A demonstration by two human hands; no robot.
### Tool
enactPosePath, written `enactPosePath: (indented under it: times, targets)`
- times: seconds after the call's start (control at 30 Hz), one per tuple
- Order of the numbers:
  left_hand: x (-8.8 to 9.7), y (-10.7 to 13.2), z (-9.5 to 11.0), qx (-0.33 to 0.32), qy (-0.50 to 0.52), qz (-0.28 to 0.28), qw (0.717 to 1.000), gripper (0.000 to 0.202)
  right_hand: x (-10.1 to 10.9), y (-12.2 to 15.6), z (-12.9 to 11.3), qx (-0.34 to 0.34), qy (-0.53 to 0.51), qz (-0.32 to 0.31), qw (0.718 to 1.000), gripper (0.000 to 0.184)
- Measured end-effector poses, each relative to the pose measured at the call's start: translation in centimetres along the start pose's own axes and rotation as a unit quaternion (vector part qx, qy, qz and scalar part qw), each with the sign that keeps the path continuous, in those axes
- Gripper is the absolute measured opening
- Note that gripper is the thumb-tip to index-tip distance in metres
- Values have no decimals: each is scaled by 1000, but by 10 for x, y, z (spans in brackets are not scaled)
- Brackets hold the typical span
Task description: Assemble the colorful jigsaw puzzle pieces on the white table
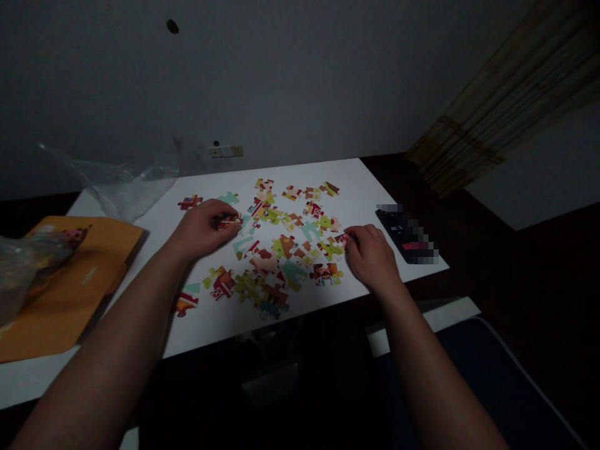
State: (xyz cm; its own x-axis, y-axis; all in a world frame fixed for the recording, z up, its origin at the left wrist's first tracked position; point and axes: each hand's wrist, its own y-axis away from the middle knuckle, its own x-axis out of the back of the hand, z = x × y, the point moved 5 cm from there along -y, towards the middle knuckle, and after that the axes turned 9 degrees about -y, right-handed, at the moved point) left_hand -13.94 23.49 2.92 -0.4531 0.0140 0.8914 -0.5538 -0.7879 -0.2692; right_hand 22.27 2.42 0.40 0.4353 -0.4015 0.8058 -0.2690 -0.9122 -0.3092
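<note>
Several colourful jigsaw pieces (281, 250) lie scattered on a white table (365, 187). My left hand (202, 228) rests at the left of the spread, its fingers pinched on one puzzle piece (229, 221). My right hand (372, 253) is at the right side of the pieces, fingers curled and closed on a small piece (344, 239) at its fingertips. Both forearms reach in from the bottom of the view.
An orange envelope (70, 281) lies at the table's left, with a clear plastic bag of printed material (28, 262) on it. Another crumpled clear bag (126, 184) sits at the back left. A dark phone (407, 234) lies at the right edge. The room is dim.
</note>
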Motion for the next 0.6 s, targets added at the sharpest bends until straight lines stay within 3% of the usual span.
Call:
enactPosePath:
  times: [0.27, 0.6]
  targets:
    - [-5, -5, -24, 10, -54, 22, 998, 42, 1, 0, -1, -5, -4, -5, 1000, 38]
    - [-13, -3, -27, 18, -45, 12, 999, 39, 0, 2, 4, 0, -5, 0, 1000, 38]
